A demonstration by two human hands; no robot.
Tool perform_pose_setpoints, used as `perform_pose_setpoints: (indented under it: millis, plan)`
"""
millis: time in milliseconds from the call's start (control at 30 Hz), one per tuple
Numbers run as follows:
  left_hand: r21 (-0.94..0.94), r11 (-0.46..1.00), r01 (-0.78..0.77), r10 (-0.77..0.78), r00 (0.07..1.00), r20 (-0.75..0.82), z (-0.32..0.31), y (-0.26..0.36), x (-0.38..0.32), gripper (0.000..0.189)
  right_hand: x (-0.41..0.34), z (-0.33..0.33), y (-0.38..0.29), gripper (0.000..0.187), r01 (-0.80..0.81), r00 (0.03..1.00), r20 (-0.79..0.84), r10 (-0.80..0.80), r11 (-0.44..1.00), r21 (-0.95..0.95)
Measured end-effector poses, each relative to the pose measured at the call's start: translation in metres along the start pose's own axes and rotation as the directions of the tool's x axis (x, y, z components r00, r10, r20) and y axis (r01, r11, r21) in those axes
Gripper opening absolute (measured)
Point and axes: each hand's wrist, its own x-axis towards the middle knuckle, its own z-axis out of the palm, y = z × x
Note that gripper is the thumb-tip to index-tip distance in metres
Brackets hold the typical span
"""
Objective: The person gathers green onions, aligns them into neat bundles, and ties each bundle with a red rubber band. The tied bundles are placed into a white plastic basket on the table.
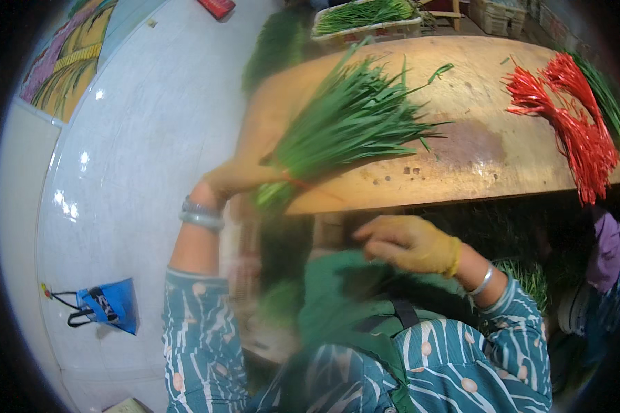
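My left hand [248, 178] grips a bundle of long green leafy stalks, like garlic chives [346, 113], near its pale base, at the left end of a wooden tabletop [475, 149]. A thin red tie [294, 180] runs round the bundle beside my fingers, and the leaves fan out over the wood. My right hand [411, 245], in a yellowish glove, hangs in front of the table's near edge with bent fingers; nothing shows in it. Two bunches of red plastic strips [573, 124] lie at the table's right end.
More green stalks [604, 98] lie behind the red strips. A white crate of greens [367, 31] stands beyond the table, with a blurred green heap [276, 51] to its left. A blue bag [108, 304] hangs or rests at lower left. Purple cloth [607, 253] is at right.
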Motion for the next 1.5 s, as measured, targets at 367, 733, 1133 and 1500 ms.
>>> perform_pose_setpoints:
  millis: [367, 733, 1133, 1500]
  plan:
    - [0.661, 0.716, 0.223, 0.070, 0.920, -0.386, 0.035, -0.029, 0.052, 0.127, -0.063, 0.003, 0.022, 0.025, -0.270, 0.949, -0.094, 0.302, 0.928, 0.257]
    - [-0.577, 0.812, 0.087, -0.196, 0.972, -0.130, 0.021, -0.080, -0.112, 0.082, -0.058, -0.012, -0.012, 0.023, -0.225, 0.967, -0.057, 0.248, 0.938, 0.265]
    - [-0.817, 0.532, 0.223, -0.252, 0.963, 0.099, 0.138, -0.175, -0.190, 0.085, 0.010, 0.011, -0.089, 0.043, 0.325, 0.941, -0.019, -0.338, 0.918, -0.228]
    - [-0.766, 0.602, 0.227, -0.300, 0.953, 0.046, 0.155, -0.175, -0.206, 0.066, 0.087, 0.002, -0.073, 0.036, 0.114, 0.993, 0.111, -0.028, 0.315, -0.942]
